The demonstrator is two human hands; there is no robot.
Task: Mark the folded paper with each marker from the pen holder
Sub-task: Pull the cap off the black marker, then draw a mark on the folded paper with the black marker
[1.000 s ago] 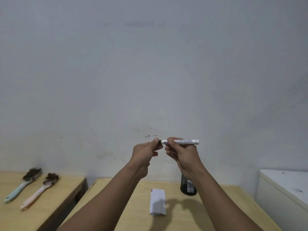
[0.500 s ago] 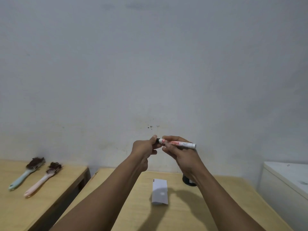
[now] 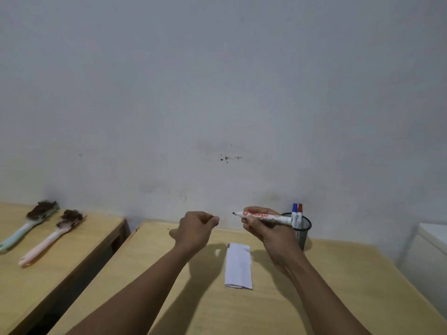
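My right hand point(image 3: 263, 229) grips a white marker point(image 3: 273, 217) held level above the table, its bare black tip pointing left. My left hand point(image 3: 197, 227) is closed in a fist a short gap to the left of that tip; the cap is not visible, so whether it sits inside the fist I cannot tell. The folded white paper point(image 3: 238, 265) lies flat on the wooden table point(image 3: 350, 286) below and between both hands. Behind my right hand stands a black mesh pen holder point(image 3: 302, 232) with a blue marker point(image 3: 294, 210) and a red marker point(image 3: 300, 210) upright in it.
A second wooden table point(image 3: 79, 240) on the left carries two brushes, one with a pale green handle point(image 3: 26, 228) and one with a pink handle point(image 3: 48, 240). A white cabinet point(image 3: 430, 252) stands at the right edge. A plain wall rises behind.
My hands have pulled apart: the left hand moved left off the marker's end, baring the black tip. The view tilted down, showing the pen holder with its two markers.
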